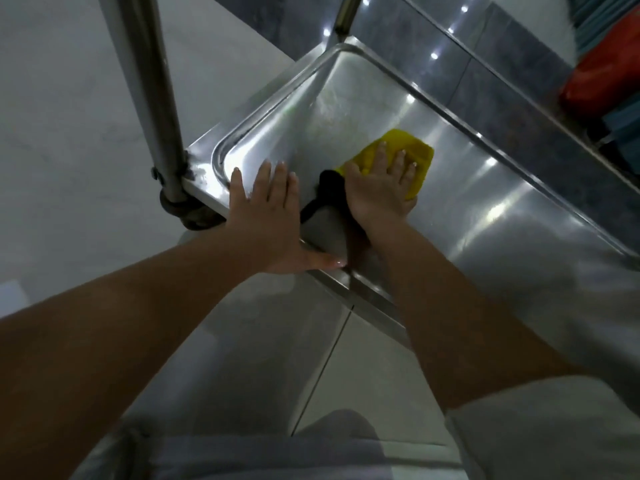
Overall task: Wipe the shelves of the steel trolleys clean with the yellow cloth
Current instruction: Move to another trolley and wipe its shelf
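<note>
- Looking down from your head, you see both bare forearms reaching onto a shallow, rimmed stainless steel trolley shelf (467, 216) that runs diagonally across the view.
- Your right hand (379, 188) lies flat with fingers spread on a folded bright yellow cloth (414, 152), pressing it against the shelf near its middle; the palm hides much of the cloth, so only its far edge and one corner show.
- Your left hand (268, 216) is open and flat, fingers spread over the shelf's near rim and thumb lying along the edge, holding nothing.
- A dark shape on the steel between your hands looks like a reflection or shadow; you cannot tell which.
- A round steel upright post (152, 91) rises from the shelf's left corner and is cut off at the top edge; below it a dark caster wheel (188, 209) is only partly visible.
- Past the far rim, a grey tiled wall (502, 109) shows small bright light reflections.
- An orange-red object (602, 71) at the upper right is blurred and cut off; what it is cannot be made out.
- Pale floor tiles (69, 133) surround the trolley, and light-coloured clothing (540, 434) fills the bottom of the view.
</note>
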Available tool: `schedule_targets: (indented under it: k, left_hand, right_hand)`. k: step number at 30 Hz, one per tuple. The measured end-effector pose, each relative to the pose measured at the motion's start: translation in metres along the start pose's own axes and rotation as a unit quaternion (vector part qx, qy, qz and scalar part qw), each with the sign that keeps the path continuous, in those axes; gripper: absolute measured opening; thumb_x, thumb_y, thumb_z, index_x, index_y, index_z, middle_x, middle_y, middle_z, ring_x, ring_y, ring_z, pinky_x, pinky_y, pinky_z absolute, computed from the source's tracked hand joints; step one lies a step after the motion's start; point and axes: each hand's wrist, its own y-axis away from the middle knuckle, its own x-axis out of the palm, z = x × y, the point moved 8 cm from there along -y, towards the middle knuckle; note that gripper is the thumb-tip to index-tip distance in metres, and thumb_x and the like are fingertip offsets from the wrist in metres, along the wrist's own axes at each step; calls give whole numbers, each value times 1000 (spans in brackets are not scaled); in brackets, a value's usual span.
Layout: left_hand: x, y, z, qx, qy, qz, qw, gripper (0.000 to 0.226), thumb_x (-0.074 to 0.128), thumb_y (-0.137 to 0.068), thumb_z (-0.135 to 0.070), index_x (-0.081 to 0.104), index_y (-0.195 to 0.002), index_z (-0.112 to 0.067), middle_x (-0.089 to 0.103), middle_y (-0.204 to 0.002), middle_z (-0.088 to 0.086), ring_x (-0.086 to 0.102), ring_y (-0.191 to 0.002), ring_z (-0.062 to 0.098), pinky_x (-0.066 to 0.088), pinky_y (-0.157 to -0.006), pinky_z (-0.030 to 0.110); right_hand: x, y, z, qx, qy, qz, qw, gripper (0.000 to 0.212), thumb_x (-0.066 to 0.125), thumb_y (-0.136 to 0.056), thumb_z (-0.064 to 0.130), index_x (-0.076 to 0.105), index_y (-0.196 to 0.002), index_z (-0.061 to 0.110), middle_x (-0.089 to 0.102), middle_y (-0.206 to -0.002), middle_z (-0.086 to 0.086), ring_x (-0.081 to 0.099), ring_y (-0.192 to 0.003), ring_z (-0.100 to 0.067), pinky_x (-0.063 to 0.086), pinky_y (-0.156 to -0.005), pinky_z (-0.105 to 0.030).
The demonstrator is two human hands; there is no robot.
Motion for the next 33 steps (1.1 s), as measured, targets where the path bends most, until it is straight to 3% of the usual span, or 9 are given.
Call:
schedule_targets:
  k: [7, 10, 13, 15, 20, 25, 27, 30, 33]
  left_hand:
    - [-22, 7, 34, 22, -37, -105, 993, 138, -15, -48, -97, 7, -151, -8, 6, -160, 12, 0, -148, 28, -1, -117, 54]
    - [-22, 3, 33, 28, -43, -98, 994, 134, -16, -53, -95, 7, -151, -8, 7, -160, 12, 1, -148, 28, -3, -116, 56]
    - [-21, 5, 26, 20, -46, -104, 993, 131, -14, -54, -94, 6, -152, -9, 6, -161, 12, 1, -148, 28, -5, -116, 55]
    - [-20, 5, 27, 13, -41, -104, 994, 133, -14, -52, -95, 4, -152, -9, 3, -161, 11, -1, -148, 28, -5, -116, 55]
    - [-23, 5, 34, 8, -45, -109, 993, 141, -17, -45, -95, 2, -151, -4, 3, -161, 12, -1, -148, 28, -2, -115, 55]
    - [-16, 22, 30, 13, -11, -123, 992, 136, -8, -52, -96, 0, -151, -3, 0, -161, 14, -5, -148, 28, -4, -115, 55]
    - [-12, 29, 26, 15, -1, -122, 992, 135, -8, -54, -96, -4, -151, -3, -3, -161, 15, -9, -148, 29, -7, -114, 56]
    - [-8, 32, 23, 14, 7, -111, 994, 133, -4, -54, -95, -9, -150, -2, -8, -160, 15, -13, -147, 30, -10, -113, 58]
    - [-9, 31, 27, 10, 15, -126, 992, 134, -1, -54, -96, -7, -150, -3, -7, -160, 15, -13, -147, 30, -10, -113, 58]
  right_hand:
    - [-24, 57, -34, -283, 48, 59, 956, 79, 33, -77, 52, 15, -150, 30, 2, -160, 0, -7, -147, -21, 2, -119, -40]
    - [-28, 13, -35, -206, 38, 35, 977, 69, 47, -89, 41, 16, -150, 33, 4, -161, 2, -4, -148, -19, 9, -118, -50]
    - [-22, -34, -27, -16, -6, 8, 1000, 66, 41, -91, 48, 13, -150, 38, -1, -161, 5, -7, -147, -18, 4, -113, -60]
    - [-9, -51, -1, 32, -29, 10, 999, 68, 37, -88, 50, 12, -150, 37, -2, -161, 4, -9, -147, -20, 0, -111, -62]
    - [17, -30, 80, -215, 12, 41, 976, 63, 40, -90, 44, 18, -149, 39, 5, -161, 5, -3, -147, -18, 8, -117, -51]
    - [-4, -3, 50, -380, 18, 79, 921, 77, 37, -74, 48, 23, -148, 34, 12, -160, 4, 1, -148, -16, 12, -118, -37]
    - [-18, -31, 22, -339, 6, 52, 939, 77, 39, -74, 49, 27, -148, 28, 15, -159, 0, 5, -148, -17, 9, -118, -35]
    - [-22, -95, -8, -149, 13, 40, 988, 64, 42, -89, 38, 25, -149, 26, 11, -160, -4, 2, -147, -20, 2, -118, -48]
    - [-12, -128, 22, -75, 54, 48, 995, 54, 40, -94, 29, 31, -147, 24, 14, -159, -7, 6, -146, -27, 0, -118, -47]
